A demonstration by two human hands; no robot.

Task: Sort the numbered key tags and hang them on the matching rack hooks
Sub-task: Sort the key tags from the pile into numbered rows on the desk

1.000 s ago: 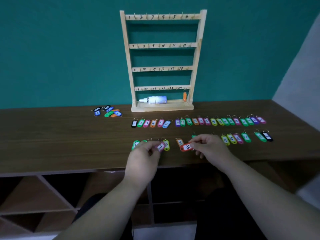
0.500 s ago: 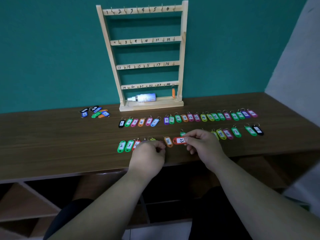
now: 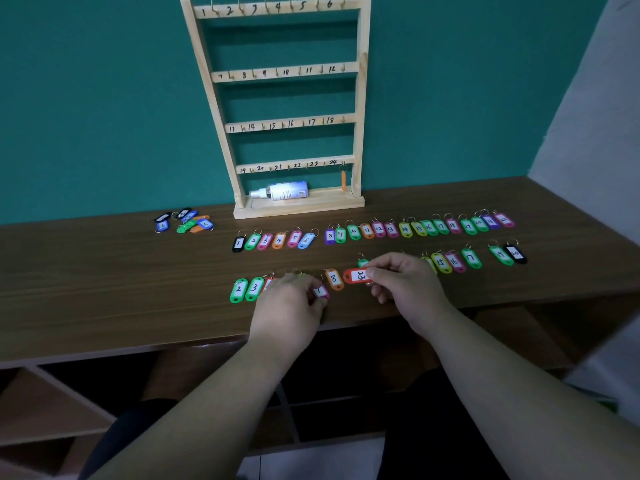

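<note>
A wooden rack (image 3: 360,98) with numbered hooks stands against the teal wall; one orange tag (image 3: 343,180) hangs on hook 24. Two rows of numbered key tags lie on the table, a far row (image 3: 379,229) and a near row (image 3: 453,261). My right hand (image 3: 405,282) pinches a red tag (image 3: 356,276) by its ring end, just above the table. My left hand (image 3: 289,306) pinches a pink tag (image 3: 320,292) at the near row, covering several tags beside green tags 2 and 3 (image 3: 246,289). An orange tag 8 (image 3: 333,278) lies between my hands.
A small heap of unsorted tags (image 3: 185,221) lies at the far left of the brown table (image 3: 104,289). A white spray bottle (image 3: 282,191) lies on the rack's base. Open shelf compartments (image 3: 52,403) sit under the table. A pale wall (image 3: 595,133) rises at the right.
My left hand has shifted slightly right and now shows a pink tag at its fingertips. My right hand keeps the red tag in nearly the same spot. The camera has tilted a little.
</note>
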